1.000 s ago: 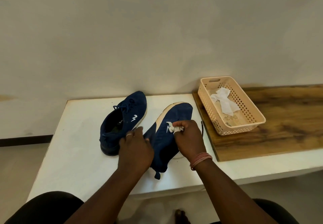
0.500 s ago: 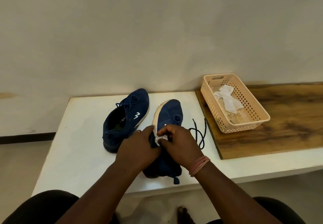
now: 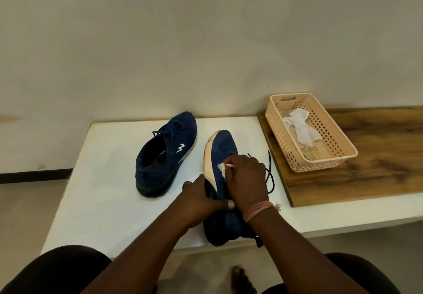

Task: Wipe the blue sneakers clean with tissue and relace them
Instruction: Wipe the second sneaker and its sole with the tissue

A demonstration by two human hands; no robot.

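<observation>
Head view: the unlaced blue sneaker (image 3: pixel 223 149) is held tilted on its side near the front edge of the white tabletop (image 3: pixel 109 179), its pale sole edge turned up, evidently to expose the flank for wiping. A wad of tissue (image 3: pixel 222 167) is pinched in the right hand (image 3: pixel 247 179) and pressed against the upper. The heel is clasped by the left hand (image 3: pixel 199 202) as a brace. A loose black lace (image 3: pixel 270 174) lies just beside. The second sneaker (image 3: pixel 167 154), laced, stands upright nearby. Used tissue (image 3: pixel 302 128) is seen in the basket (image 3: pixel 343 156) on the wooden board (image 3: pixel 377 163).
</observation>
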